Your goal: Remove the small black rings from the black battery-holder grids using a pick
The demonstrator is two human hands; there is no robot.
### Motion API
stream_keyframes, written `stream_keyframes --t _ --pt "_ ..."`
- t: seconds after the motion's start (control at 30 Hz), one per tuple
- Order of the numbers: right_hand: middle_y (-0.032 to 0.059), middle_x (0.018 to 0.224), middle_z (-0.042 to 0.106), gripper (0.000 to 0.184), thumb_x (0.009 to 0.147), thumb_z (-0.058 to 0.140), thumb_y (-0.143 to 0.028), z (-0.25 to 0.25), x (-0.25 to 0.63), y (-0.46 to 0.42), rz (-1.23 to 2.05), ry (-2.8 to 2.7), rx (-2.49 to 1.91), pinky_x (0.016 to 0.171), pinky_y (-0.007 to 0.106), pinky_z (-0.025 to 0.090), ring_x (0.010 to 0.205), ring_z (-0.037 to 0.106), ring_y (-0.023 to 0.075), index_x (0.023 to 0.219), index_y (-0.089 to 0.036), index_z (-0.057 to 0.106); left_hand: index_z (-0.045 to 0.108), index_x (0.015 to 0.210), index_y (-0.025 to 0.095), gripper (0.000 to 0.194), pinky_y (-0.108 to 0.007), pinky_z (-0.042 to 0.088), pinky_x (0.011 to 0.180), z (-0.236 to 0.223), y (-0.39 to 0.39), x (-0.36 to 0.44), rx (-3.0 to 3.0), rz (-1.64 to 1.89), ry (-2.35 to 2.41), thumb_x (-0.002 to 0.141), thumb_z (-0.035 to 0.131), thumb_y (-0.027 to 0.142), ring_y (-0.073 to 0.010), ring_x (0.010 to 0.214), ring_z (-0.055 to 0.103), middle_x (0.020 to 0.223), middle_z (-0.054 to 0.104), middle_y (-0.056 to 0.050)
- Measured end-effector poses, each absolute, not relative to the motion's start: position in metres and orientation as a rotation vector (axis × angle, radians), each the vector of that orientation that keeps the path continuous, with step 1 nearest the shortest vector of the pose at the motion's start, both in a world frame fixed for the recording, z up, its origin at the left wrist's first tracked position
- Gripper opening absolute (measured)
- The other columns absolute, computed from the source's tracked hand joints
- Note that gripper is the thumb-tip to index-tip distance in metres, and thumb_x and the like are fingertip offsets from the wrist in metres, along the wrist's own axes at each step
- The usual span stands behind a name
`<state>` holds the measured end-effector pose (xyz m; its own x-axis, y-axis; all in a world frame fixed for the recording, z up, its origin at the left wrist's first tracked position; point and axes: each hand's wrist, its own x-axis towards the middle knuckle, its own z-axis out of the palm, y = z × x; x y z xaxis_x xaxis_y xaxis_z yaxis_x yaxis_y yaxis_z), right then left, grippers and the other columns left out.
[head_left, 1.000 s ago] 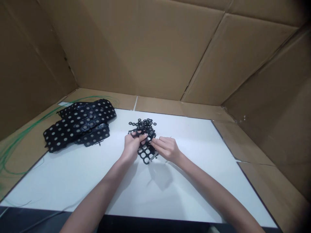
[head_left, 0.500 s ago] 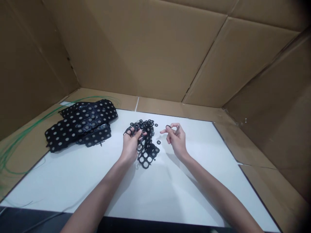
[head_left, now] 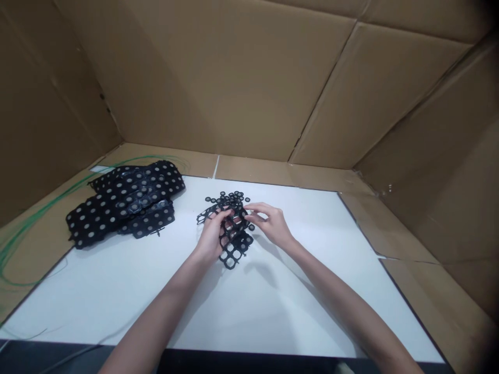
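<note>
My left hand [head_left: 209,241] closes around a black plastic lattice [head_left: 234,245] of square cells, which hangs in a folded strip at the middle of the white bench [head_left: 117,306]. My right hand [head_left: 271,223] reaches in from the other side, its fingers [head_left: 253,209] against the lattice's upper edge; I cannot tell whether they grip it. Just beyond lies a scatter of small black rings [head_left: 230,198]. To the left sits a heap of black holders with silver discs [head_left: 125,202], with green wire [head_left: 50,200] beside it, all inside cardboard walls [head_left: 195,78].
</note>
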<state>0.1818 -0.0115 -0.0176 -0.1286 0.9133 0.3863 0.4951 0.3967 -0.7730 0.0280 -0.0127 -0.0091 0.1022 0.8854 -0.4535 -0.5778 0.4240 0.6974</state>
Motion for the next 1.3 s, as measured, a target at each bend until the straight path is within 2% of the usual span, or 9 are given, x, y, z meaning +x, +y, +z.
stream_keyframes --t 0.2,0.4,0.57,0.77,0.87,1.0,1.13,1.23,1.3 --pt "0.0031 0.085 0.068 0.017 0.075 0.061 -0.027 -0.024 0.181 -0.011 0.503 -1.831 -1.204 0.071 0.03 0.051 0.075 0.062 0.0153 0.09 -0.021 0.066 0.062 0.074 0.015 0.021 -0.02 0.044 0.058 -0.016 -0.016 0.03 0.607 1.154 0.942 0.059 0.071 0.026 -0.0105 0.06 0.059 0.067 0.064 0.0" --pt "0.0042 0.086 0.066 0.025 0.079 0.054 -0.012 -0.029 0.178 -0.019 0.047 -2.123 -1.121 0.064 0.024 0.048 0.077 0.06 0.014 0.101 -0.022 0.062 0.063 0.074 0.012 0.022 -0.026 0.046 0.064 -0.024 -0.015 0.03 0.689 1.163 0.992 0.058 0.072 0.026 -0.0145 0.066 0.06 0.073 0.065 -0.004" --pt "0.0072 0.092 0.064 0.027 0.083 0.046 -0.008 -0.032 0.175 -0.028 -0.552 -2.212 -1.026 0.048 0.02 0.036 0.082 0.057 0.0143 0.102 -0.021 0.061 0.059 0.076 0.014 0.027 -0.024 0.044 0.056 -0.024 -0.013 0.029 0.647 1.179 1.084 0.053 0.073 0.018 -0.0109 0.053 0.055 0.061 0.061 0.001" --pt "0.0065 0.08 0.065 0.017 0.082 0.047 -0.007 -0.027 0.172 -0.033 -0.661 -2.216 -0.874 0.046 0.023 0.033 0.07 0.056 0.0132 0.092 -0.013 0.06 0.055 0.073 0.013 0.03 -0.021 0.042 0.052 -0.026 -0.015 0.03 0.736 1.264 1.036 0.051 0.075 0.017 -0.0068 0.047 0.05 0.056 0.054 0.005" --pt "0.004 0.074 0.066 0.013 0.081 0.049 -0.007 -0.026 0.172 -0.033 -0.643 -2.186 -0.862 0.046 0.023 0.033 0.062 0.054 0.0113 0.082 -0.013 0.06 0.052 0.066 0.013 0.03 -0.02 0.041 0.05 -0.026 -0.014 0.031 0.805 1.295 1.029 0.05 0.076 0.018 -0.0075 0.048 0.051 0.055 0.055 0.004" --pt "0.0038 0.079 0.066 0.01 0.08 0.052 -0.008 -0.027 0.17 -0.035 -0.504 -2.135 -0.843 0.05 0.022 0.037 0.066 0.056 0.0116 0.083 -0.015 0.058 0.049 0.075 0.016 0.039 -0.022 0.044 0.051 -0.019 -0.011 0.029 0.61 1.349 1.081 0.047 0.077 0.014 -0.0095 0.048 0.054 0.055 0.059 0.004" --pt "0.0042 0.079 0.065 0.003 0.082 0.053 -0.02 -0.025 0.165 -0.033 0.101 -1.801 -1.025 0.058 0.022 0.044 0.074 0.06 0.013 0.08 -0.018 0.053 0.048 0.078 0.016 0.039 -0.023 0.047 0.053 -0.014 -0.01 0.029 0.534 1.337 1.052 0.05 0.076 0.014 -0.0114 0.051 0.058 0.059 0.062 0.0" --pt "0.0007 0.07 0.064 0.015 0.086 0.044 -0.036 -0.018 0.168 -0.026 0.608 -1.239 -1.158 0.044 0.018 0.039 0.065 0.063 0.0131 0.086 -0.021 0.043 0.049 0.076 0.016 0.033 -0.021 0.047 0.054 -0.014 -0.01 0.028 0.498 1.373 1.086 0.054 0.074 0.015 -0.0095 0.051 0.057 0.061 0.062 0.0" --pt "-0.0018 0.063 0.064 0.02 0.086 0.04 -0.041 -0.013 0.177 -0.019 0.777 -1.022 -1.172 0.036 0.015 0.032 0.057 0.064 0.0137 0.09 -0.022 0.038 0.051 0.077 0.015 0.029 -0.018 0.045 0.052 -0.015 -0.009 0.025 0.478 1.384 1.108 0.057 0.073 0.016 -0.0074 0.05 0.055 0.061 0.062 0.001"
